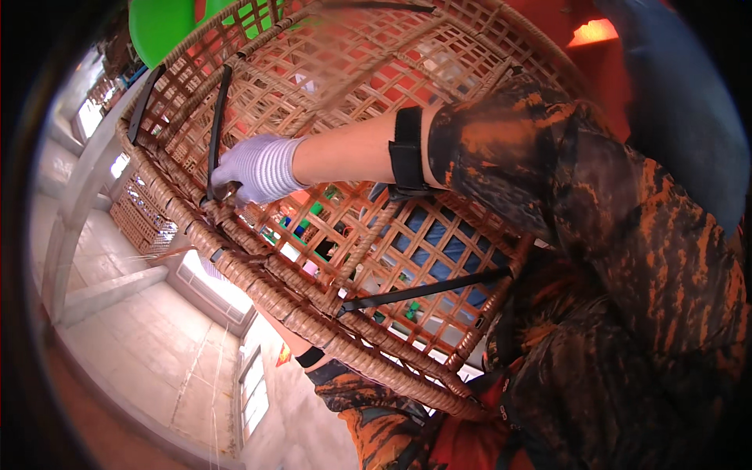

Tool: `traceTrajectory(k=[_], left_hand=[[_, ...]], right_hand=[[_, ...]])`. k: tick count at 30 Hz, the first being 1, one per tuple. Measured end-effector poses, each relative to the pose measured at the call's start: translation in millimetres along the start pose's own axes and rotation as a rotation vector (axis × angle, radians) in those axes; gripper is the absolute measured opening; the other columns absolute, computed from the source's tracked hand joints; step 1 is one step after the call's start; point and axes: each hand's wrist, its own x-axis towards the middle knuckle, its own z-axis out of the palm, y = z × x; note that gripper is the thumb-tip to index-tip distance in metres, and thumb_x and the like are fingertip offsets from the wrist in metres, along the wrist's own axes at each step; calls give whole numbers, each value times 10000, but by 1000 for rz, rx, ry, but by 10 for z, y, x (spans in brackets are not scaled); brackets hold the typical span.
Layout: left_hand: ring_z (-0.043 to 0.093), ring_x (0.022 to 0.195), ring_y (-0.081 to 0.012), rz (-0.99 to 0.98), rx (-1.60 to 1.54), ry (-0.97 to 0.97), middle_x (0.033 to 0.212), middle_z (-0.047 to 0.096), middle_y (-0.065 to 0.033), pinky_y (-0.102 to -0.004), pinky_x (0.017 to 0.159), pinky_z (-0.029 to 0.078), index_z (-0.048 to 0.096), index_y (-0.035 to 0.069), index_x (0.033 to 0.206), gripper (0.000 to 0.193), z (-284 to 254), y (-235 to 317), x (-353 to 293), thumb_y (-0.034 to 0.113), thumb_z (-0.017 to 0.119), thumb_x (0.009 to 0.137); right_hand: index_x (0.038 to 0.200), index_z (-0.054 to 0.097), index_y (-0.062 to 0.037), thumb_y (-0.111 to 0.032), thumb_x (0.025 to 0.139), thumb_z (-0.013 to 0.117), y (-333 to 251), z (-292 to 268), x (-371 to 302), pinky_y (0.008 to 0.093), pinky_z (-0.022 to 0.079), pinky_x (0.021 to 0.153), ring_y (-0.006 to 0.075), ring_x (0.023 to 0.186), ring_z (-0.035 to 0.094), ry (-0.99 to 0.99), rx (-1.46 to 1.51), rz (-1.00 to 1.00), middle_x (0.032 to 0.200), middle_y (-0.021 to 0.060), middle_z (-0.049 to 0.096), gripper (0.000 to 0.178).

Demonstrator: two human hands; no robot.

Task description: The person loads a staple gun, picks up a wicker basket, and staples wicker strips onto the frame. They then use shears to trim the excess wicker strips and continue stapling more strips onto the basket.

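Note:
A large woven rattan frame [266, 274] with an open lattice and a thick wrapped rim fills the middle of the head view, tilted. My right hand [254, 168], in a white-and-purple striped glove, reaches across it from the right. Its fingers are curled closed at the inner rim, beside a black strip [219, 117] that spans the edge. My left forearm [286, 333] rises behind the rim from below. Only a blurred bit of my left hand [211, 267] shows beyond the rim, and its fingers are hidden.
Another black strip [423, 291] crosses the lower lattice. A loose thin strand [157, 255] sticks out left of the rim. Bright green plastic [160, 31] stands at the upper left. Another woven piece [141, 215] lies farther off, near a pale pillar [78, 211].

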Motion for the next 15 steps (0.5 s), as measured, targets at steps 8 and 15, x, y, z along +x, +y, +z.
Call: traceTrajectory(k=[8,15], left_hand=[[630,711,-202,21,48,-6,879,678,-109,-315,640,522,666,43,955,208,18,24,5,235,681,879],[630,710,-202,32,93,3,880,677,-107,-316,639,521,665,45,952,204,-80,-20,4,235,680,880]], right_hand=[[1064,713,-152,-277,794,729,-94,27,162,441,512,878,307,1065,633,-96,57,55,1095,78,684,299],[1028,721,-165,-358,804,716,59,-35,-16,465,497,888,311,1072,612,-37,-80,-6,1057,62,665,296]])
